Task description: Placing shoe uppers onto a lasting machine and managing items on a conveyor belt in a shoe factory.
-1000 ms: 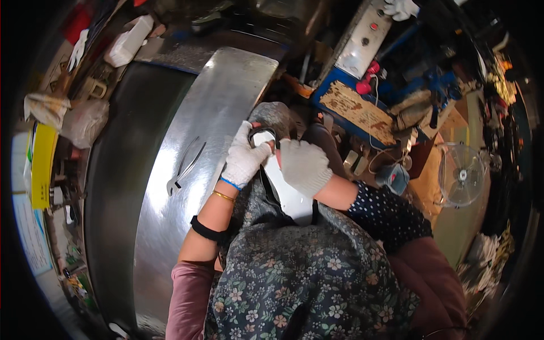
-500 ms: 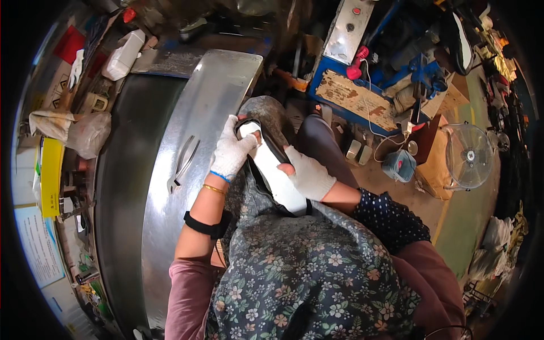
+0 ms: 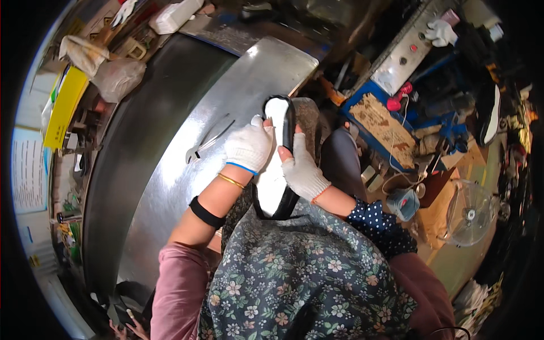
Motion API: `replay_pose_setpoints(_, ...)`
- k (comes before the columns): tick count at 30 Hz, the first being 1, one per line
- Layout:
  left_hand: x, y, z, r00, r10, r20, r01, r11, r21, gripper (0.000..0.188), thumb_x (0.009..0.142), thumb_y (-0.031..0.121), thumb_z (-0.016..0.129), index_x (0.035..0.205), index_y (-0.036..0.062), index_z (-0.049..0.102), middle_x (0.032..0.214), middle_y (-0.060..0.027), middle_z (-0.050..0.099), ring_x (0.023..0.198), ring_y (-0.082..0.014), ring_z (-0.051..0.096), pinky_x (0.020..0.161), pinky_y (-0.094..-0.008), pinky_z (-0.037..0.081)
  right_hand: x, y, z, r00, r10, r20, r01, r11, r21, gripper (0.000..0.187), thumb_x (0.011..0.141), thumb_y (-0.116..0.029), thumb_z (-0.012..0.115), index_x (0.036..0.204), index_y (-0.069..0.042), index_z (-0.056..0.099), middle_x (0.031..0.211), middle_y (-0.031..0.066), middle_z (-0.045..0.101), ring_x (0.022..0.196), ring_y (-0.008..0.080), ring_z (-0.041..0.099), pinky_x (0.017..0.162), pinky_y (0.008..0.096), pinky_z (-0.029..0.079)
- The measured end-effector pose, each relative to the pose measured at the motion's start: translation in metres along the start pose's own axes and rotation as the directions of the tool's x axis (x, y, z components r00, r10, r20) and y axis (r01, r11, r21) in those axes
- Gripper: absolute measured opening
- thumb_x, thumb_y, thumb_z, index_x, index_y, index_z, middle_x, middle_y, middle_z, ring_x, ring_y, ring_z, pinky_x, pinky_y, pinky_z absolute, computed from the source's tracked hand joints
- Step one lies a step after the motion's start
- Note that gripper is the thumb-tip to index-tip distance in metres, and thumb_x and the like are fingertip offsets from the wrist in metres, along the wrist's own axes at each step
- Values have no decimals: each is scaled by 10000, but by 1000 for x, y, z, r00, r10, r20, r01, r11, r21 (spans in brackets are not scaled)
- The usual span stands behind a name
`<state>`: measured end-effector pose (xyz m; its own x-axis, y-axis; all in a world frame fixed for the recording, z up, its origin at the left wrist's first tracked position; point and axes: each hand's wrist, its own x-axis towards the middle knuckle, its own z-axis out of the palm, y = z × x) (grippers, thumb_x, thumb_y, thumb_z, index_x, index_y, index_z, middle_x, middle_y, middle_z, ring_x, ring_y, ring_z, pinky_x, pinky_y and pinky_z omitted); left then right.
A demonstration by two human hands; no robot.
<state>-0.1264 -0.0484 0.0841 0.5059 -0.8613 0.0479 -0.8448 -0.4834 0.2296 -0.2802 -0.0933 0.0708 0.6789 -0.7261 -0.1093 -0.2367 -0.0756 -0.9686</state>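
The fingers of the left hand, in a white knitted glove with bare tips, are curled narrow at the left edge of a shoe, and one bare fingertip reaches its white bottom face. The fingers of the right hand hold the opposite edge: the thumb lies on the white face and another fingertip shows at the black side. How the remaining fingers sit under the shoe, I cannot tell.

The shoe is bottom up over the person's lap, with its lower end against the floral apron. It is just beside the shiny metal tabletop, where a pair of pliers lies within easy reach of the left hand.

For good handling, in my judgement, both hands should grip with equal force, so that the shoe does not twist. The thumbs should press flat near the border and move along it little by little, since a hard push in one place could crease the black material or mark the white face. Resting the lower end on the lap probably gives useful support.

About writing: the yellow box carries small dark marks, and the white sheet has printed lines, too small for reading. On the shoe I see no label.
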Motion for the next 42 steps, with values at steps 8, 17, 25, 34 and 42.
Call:
replay_pose_setpoints(8,-44,-10,28,999,-5,-52,-18,909,-417,399,1010,278,482,1314,25,534,1030,-293,660,944,-421,661,775,-488,523,-4,27,2,977,-138,-165,131,990,-54,627,1012,-167,470,1526,58,191,1507,230,377,1421,314,346,1168,346,256)
replay_pose_setpoints(17,-93,-9,-10,975,-100,200,219,614,-758,1090,816,261,799,1552,-56,60,1460,-253,405,1359,-326,415,1116,-384,354,25,10,-14,999,-5,42,-5,975,224,651,1044,-344,476,1512,61,273,1568,214,320,1476,261,263,1188,337,215)
replay_pose_setpoints(25,-91,-92,-44,951,-63,-302,-88,882,-462,481,876,61,633,1290,-144,499,1061,-195,652,937,-271,670,872,-377,554,84,-100,-257,937,-337,-92,201,734,-649,425,939,-374,585,1219,-60,635,1086,197,692,1016,357,664,891,405,518)
replay_pose_setpoints(34,-111,-107,49,905,369,-211,-275,886,374,177,850,193,654,989,88,628,978,-219,660,937,-447,621,849,-541,514,-6,-122,-458,210,-153,-966,-860,442,-257,543,808,-330,663,1328,-211,560,1339,118,504,1162,394,539,960,483,452)
replay_pose_setpoints(42,-86,-87,-6,881,399,-252,-408,913,20,120,730,139,631,823,69,662,843,-161,645,960,-445,599,869,-649,434,-28,-90,-441,407,-572,-712,-676,335,-656,687,730,-245,704,1385,-137,527,1447,155,461,1184,402,534,1004,443,457)
